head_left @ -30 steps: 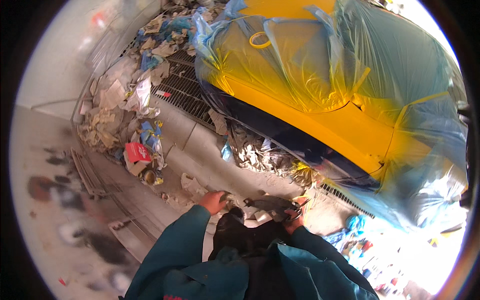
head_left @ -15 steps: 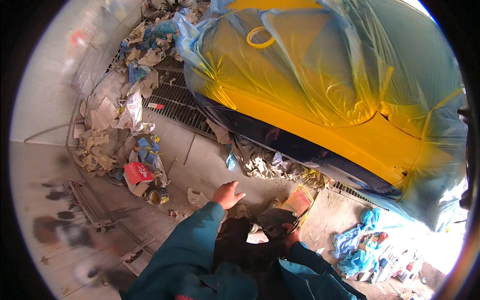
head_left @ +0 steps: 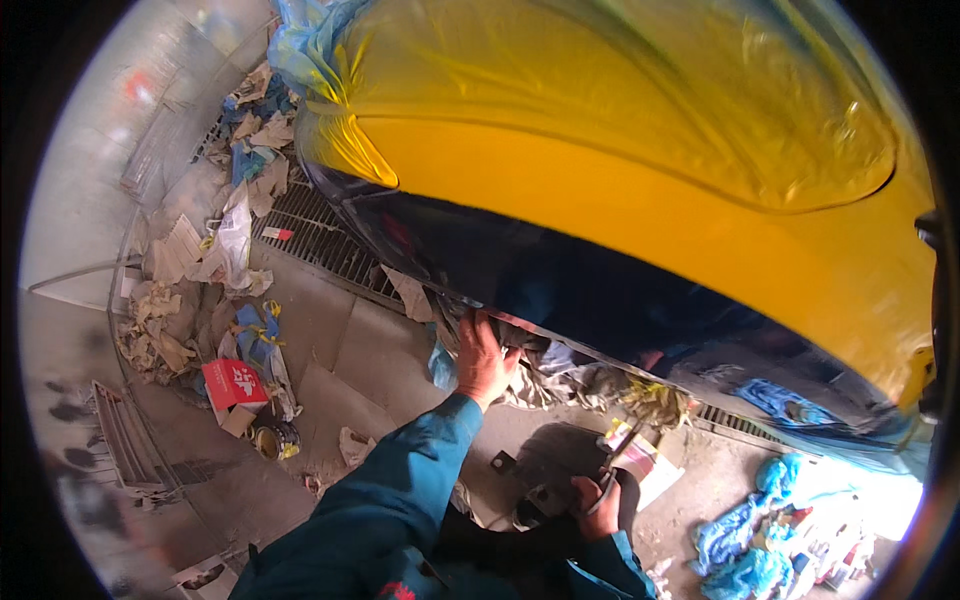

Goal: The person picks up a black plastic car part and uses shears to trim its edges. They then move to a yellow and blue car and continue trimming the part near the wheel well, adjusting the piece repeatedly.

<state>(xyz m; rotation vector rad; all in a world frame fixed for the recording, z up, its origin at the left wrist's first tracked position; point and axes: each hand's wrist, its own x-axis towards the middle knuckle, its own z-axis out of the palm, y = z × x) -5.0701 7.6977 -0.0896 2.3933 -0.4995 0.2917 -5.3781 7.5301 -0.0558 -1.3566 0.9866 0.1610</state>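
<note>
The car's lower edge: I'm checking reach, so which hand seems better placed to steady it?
Probably the left hand: it is right up at the car's lower edge. The right hand is farther from that edge and holds a slender tool.

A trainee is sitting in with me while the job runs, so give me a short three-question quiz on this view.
1. True or false: the left hand is at the lower edge of the car's dark panel.
2. Which thing is right beside the metal can on the floor?
a) the blue plastic bundle
b) the red-topped carton
c) the car's yellow panel
3. Which hand holds the slender tool?

Key: 1. True. 2. b. 3. The right hand.
</note>
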